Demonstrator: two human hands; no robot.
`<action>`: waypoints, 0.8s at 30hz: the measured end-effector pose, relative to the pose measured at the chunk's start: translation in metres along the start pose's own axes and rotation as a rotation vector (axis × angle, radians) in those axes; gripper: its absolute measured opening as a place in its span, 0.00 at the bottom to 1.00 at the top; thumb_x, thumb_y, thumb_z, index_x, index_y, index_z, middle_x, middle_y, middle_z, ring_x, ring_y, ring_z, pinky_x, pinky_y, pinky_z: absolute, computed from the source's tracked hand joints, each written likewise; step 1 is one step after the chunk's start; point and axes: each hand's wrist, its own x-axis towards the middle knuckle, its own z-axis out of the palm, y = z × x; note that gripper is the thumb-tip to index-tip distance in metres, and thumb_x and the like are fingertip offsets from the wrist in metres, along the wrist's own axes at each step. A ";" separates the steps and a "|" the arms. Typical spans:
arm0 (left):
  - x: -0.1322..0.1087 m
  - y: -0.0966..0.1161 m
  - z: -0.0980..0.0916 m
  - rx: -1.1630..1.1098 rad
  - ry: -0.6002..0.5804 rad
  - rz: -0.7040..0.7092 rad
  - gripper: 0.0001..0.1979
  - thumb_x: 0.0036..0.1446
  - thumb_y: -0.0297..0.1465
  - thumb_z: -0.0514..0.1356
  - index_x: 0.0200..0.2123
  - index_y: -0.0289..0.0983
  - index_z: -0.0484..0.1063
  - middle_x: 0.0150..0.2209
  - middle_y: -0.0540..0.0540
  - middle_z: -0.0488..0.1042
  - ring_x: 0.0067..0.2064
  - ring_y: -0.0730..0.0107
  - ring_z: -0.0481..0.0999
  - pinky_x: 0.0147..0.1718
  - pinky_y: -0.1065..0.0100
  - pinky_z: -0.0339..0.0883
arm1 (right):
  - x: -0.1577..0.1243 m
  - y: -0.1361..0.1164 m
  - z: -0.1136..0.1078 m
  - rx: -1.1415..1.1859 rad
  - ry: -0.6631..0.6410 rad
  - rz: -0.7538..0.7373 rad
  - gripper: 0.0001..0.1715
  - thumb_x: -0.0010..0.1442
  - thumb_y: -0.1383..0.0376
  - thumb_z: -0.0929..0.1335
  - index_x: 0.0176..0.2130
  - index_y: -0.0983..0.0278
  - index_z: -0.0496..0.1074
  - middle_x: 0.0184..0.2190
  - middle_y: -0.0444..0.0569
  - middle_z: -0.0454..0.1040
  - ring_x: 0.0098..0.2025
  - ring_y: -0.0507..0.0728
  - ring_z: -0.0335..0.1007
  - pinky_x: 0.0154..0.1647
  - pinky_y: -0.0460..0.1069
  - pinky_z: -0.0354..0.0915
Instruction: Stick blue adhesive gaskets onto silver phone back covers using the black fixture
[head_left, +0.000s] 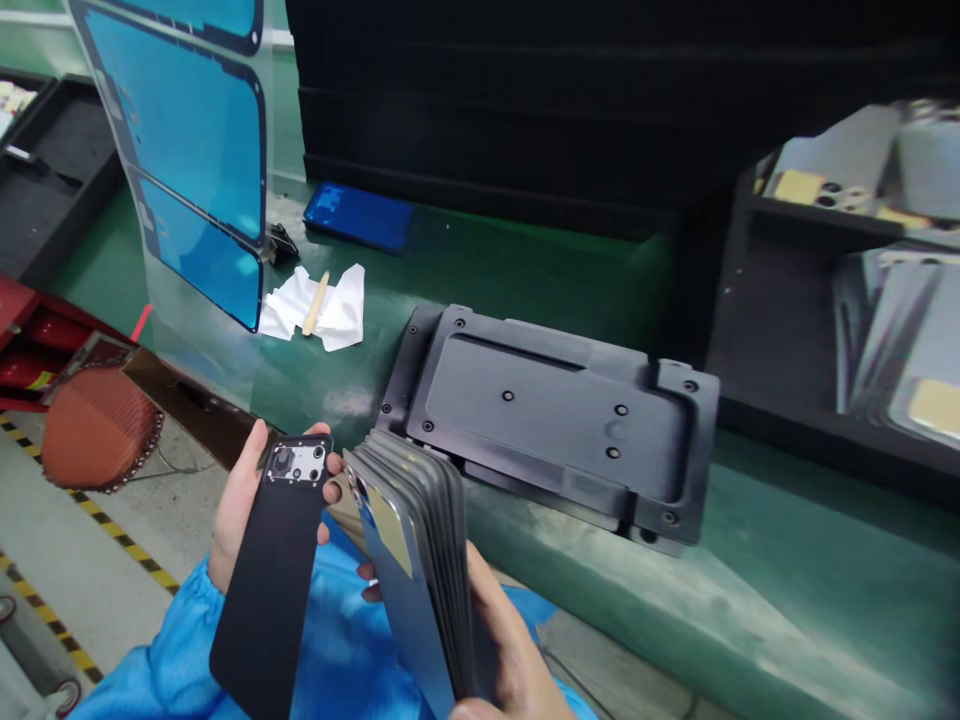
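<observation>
My left hand (244, 505) grips a black phone back cover (270, 580) upright by its edge, with the camera cutout and a silver plate at the top. My right hand (510, 650) holds a fanned stack of several phone back covers (416, 560), their faces grey-blue with a yellowish patch on the front one. The two held items are close together, nearly touching. Both hands are just in front of a black fixture plate (555, 420) with screws and a recessed bed, which lies on the bench, and neither hand touches it.
A green workbench (780, 520) runs across the view. On it are a white cloth (330, 310) with a wooden stick (316, 303), a blue flat panel (358, 216) and a clear sheet of blue-lined adhesive frames (180, 150). Black shelves (825, 400) hold more covers at right.
</observation>
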 end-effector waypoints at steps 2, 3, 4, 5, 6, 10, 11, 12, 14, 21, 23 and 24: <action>0.002 -0.001 0.003 0.004 0.063 0.023 0.40 0.71 0.50 0.30 0.44 0.32 0.77 0.34 0.34 0.82 0.30 0.57 0.84 0.21 0.58 0.80 | -0.001 0.003 -0.002 -0.006 0.008 0.012 0.51 0.54 0.40 0.75 0.69 0.51 0.62 0.69 0.58 0.65 0.67 0.74 0.67 0.62 0.65 0.69; 0.003 -0.002 0.005 0.005 0.091 0.034 0.40 0.72 0.49 0.30 0.43 0.32 0.77 0.33 0.35 0.81 0.29 0.57 0.84 0.20 0.59 0.79 | -0.001 0.005 -0.003 -0.012 0.012 0.021 0.52 0.54 0.39 0.75 0.69 0.52 0.62 0.69 0.58 0.65 0.67 0.74 0.66 0.62 0.65 0.69; 0.004 -0.002 0.006 0.006 0.116 0.044 0.40 0.72 0.49 0.31 0.42 0.32 0.77 0.32 0.35 0.81 0.28 0.57 0.83 0.19 0.59 0.79 | -0.002 0.007 -0.003 -0.020 0.016 0.032 0.53 0.54 0.39 0.75 0.70 0.52 0.61 0.69 0.58 0.65 0.67 0.74 0.66 0.62 0.65 0.69; 0.004 -0.002 0.007 0.007 0.136 0.054 0.39 0.72 0.48 0.31 0.42 0.32 0.77 0.32 0.35 0.81 0.27 0.57 0.83 0.18 0.59 0.78 | -0.003 0.009 -0.004 -0.029 0.025 0.037 0.54 0.53 0.38 0.75 0.70 0.53 0.61 0.69 0.59 0.65 0.67 0.75 0.66 0.62 0.65 0.70; 0.004 -0.003 0.008 0.010 0.151 0.063 0.39 0.72 0.48 0.32 0.41 0.32 0.77 0.31 0.35 0.81 0.27 0.57 0.83 0.18 0.59 0.78 | -0.003 0.011 -0.005 -0.038 0.034 0.039 0.54 0.53 0.38 0.75 0.70 0.54 0.61 0.69 0.59 0.65 0.67 0.75 0.66 0.62 0.65 0.70; 0.004 -0.003 0.008 0.017 0.172 0.078 0.36 0.73 0.46 0.33 0.41 0.32 0.77 0.31 0.36 0.80 0.27 0.58 0.83 0.18 0.59 0.78 | -0.002 0.015 -0.005 -0.070 0.060 0.025 0.54 0.53 0.37 0.75 0.69 0.55 0.63 0.69 0.59 0.65 0.66 0.74 0.68 0.61 0.64 0.70; 0.004 -0.003 0.008 0.017 0.174 0.081 0.36 0.73 0.46 0.34 0.41 0.32 0.77 0.31 0.36 0.80 0.27 0.58 0.83 0.18 0.59 0.78 | -0.001 0.015 -0.005 -0.077 0.058 0.020 0.53 0.53 0.38 0.75 0.69 0.55 0.63 0.69 0.59 0.65 0.66 0.74 0.68 0.61 0.64 0.70; 0.004 -0.003 0.007 0.016 0.177 0.083 0.35 0.73 0.46 0.34 0.41 0.32 0.77 0.31 0.36 0.80 0.26 0.58 0.83 0.18 0.59 0.78 | 0.000 0.014 -0.005 -0.084 0.052 0.017 0.54 0.52 0.38 0.75 0.69 0.55 0.63 0.68 0.60 0.66 0.66 0.74 0.68 0.61 0.65 0.70; 0.005 -0.002 0.007 0.013 0.182 0.083 0.35 0.73 0.46 0.35 0.41 0.32 0.77 0.31 0.36 0.80 0.26 0.58 0.82 0.18 0.59 0.78 | 0.002 0.012 -0.005 -0.090 0.034 0.018 0.53 0.53 0.39 0.75 0.69 0.56 0.62 0.68 0.61 0.65 0.66 0.74 0.67 0.62 0.65 0.69; 0.005 -0.002 0.008 0.013 0.158 0.075 0.36 0.73 0.46 0.33 0.39 0.33 0.77 0.30 0.37 0.79 0.26 0.59 0.82 0.18 0.59 0.78 | 0.001 0.010 -0.007 -0.072 0.024 0.069 0.54 0.52 0.37 0.75 0.69 0.52 0.61 0.70 0.57 0.63 0.67 0.75 0.66 0.61 0.64 0.71; 0.005 -0.002 0.006 0.007 0.138 0.065 0.36 0.73 0.46 0.33 0.39 0.33 0.77 0.30 0.37 0.79 0.26 0.59 0.82 0.17 0.59 0.78 | -0.001 0.013 -0.007 -0.074 0.053 0.081 0.56 0.51 0.35 0.74 0.69 0.53 0.62 0.70 0.58 0.64 0.67 0.75 0.66 0.60 0.65 0.71; 0.005 -0.002 0.005 0.003 0.128 0.058 0.36 0.73 0.46 0.34 0.39 0.33 0.77 0.30 0.37 0.79 0.27 0.59 0.82 0.17 0.59 0.78 | -0.003 0.014 -0.006 -0.073 0.060 0.080 0.56 0.50 0.35 0.74 0.69 0.54 0.62 0.69 0.58 0.64 0.66 0.75 0.67 0.60 0.65 0.71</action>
